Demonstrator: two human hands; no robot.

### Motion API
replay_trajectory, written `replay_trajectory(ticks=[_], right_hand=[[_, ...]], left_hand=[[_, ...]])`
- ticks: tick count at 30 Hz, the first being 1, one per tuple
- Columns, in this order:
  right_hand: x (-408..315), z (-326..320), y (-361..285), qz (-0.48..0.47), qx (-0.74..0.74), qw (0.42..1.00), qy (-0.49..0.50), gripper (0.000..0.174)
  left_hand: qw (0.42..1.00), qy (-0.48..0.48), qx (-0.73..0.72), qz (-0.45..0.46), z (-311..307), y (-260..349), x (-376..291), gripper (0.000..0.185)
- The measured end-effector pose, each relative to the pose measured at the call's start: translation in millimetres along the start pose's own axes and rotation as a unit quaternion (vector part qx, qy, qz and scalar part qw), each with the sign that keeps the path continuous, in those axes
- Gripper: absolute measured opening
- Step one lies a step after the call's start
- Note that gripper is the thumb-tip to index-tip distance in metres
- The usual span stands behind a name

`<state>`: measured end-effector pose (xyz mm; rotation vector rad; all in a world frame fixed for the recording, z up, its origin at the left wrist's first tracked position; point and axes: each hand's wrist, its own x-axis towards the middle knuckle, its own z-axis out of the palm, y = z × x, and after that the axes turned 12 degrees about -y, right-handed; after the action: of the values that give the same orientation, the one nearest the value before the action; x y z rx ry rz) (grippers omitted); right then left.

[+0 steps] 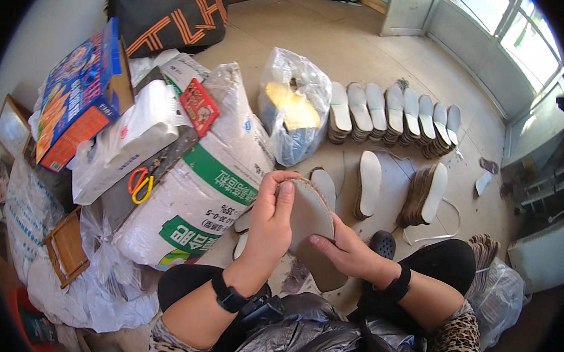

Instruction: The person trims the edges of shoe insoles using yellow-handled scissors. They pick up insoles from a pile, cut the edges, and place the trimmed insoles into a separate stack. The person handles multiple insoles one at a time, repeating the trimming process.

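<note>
Between my two hands is a grey shoe insole [309, 213] with a row of stitching along its brown, fuzzy edge. My left hand [274, 208] grips its upper end, the thumb lying on the flat face. Lower down, my right hand [348, 250] holds the opposite edge, thumb also on the face. Just beyond my hands, another grey insole [324, 187] lies on the floor, partly hidden. A stack of pale insoles [368, 182] stands to its right, and a taller stack [423, 193] leans further right.
Banded bundles of insoles [395, 107] line the floor behind a clear plastic bag [297, 108] of yellow and blue material. At left, large printed sacks [190, 192] carry scissors [140, 186], a tissue pack [127, 133] and a blue box [77, 92]. A bagged insole bundle [491, 289] sits at right.
</note>
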<state>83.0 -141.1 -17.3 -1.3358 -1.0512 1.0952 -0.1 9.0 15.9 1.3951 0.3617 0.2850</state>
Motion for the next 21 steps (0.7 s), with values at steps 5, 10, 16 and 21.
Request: replay_trajectory(ticks=[5, 10, 16, 21], right_hand=[[-5.9, -43.0, 43.8, 0.052, 0.156, 0.976, 0.145, 0.042], [-43.3, -162.8, 114.0, 0.258, 0.215, 0.86, 0.384, 0.031], [-37.7, -228.6, 228.9, 0.263, -0.129, 0.849, 0.44, 0.047], [18.0, -223.7, 255.7, 0.383, -0.344, 0.735, 0.442, 0.067]], left_hand=[[0.992, -0.011, 0.106, 0.067, -4.6, 20.1, -4.5, 0.05], [0.992, 0.029, 0.041, 0.119, -28.6, 61.5, -19.3, 0.056], [0.99, 0.044, 0.075, 0.113, -39.6, 67.0, -21.4, 0.046], [0.989, 0.081, 0.095, 0.075, -43.1, 54.9, -14.1, 0.041]])
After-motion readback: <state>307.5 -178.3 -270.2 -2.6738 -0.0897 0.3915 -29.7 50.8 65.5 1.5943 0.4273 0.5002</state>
